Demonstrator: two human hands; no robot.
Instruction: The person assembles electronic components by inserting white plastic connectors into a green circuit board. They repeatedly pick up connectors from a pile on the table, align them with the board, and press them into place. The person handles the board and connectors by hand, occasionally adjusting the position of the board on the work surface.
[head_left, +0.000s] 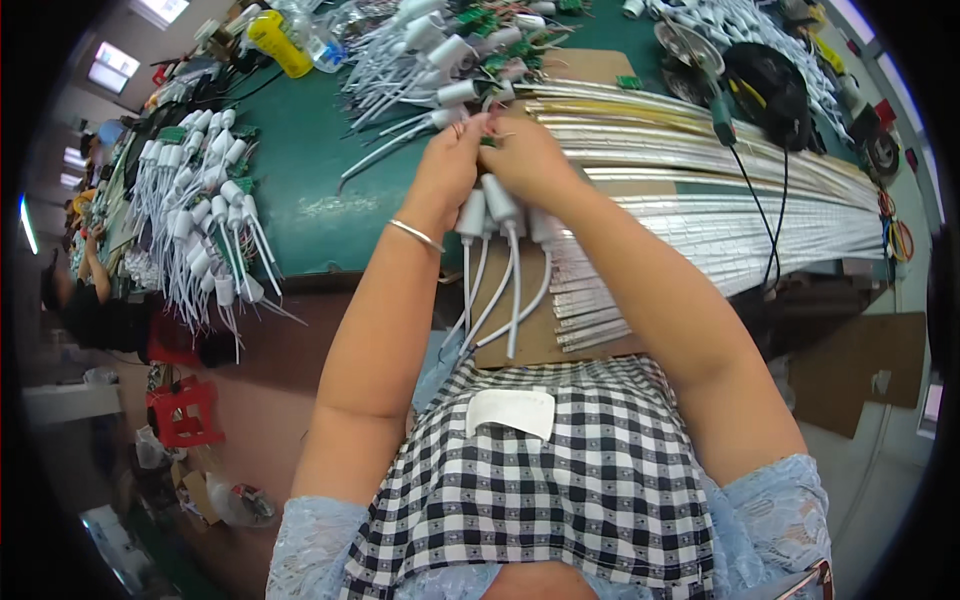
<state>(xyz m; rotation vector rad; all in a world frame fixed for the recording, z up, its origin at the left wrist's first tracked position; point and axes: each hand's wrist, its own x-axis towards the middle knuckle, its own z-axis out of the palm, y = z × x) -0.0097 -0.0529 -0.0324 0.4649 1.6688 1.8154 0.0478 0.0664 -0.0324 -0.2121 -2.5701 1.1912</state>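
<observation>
My left hand (452, 172) and my right hand (525, 160) meet over the front of the bench, fingertips pinched close together. Thin reddish wires (493, 103) show just beyond the fingertips; what exactly the fingers grip is too small and hidden to make out. Right below the hands hang several white cylindrical caps (500, 198) with white cables (514, 290) drooping towards my apron. Beside my right hand lie long, thin silvery strips (650, 135) in a bundle. A heap of white caps with cables and green circuit boards (430, 55) sits beyond my left hand.
Another pile of white capped cables (200, 200) overhangs the bench's left edge. More silvery strips (690, 230) lie under my right forearm. A yellow bottle (280, 43), a black object (768, 90) and dark cords (765, 205) are farther back. A red stool (185, 412) stands at left.
</observation>
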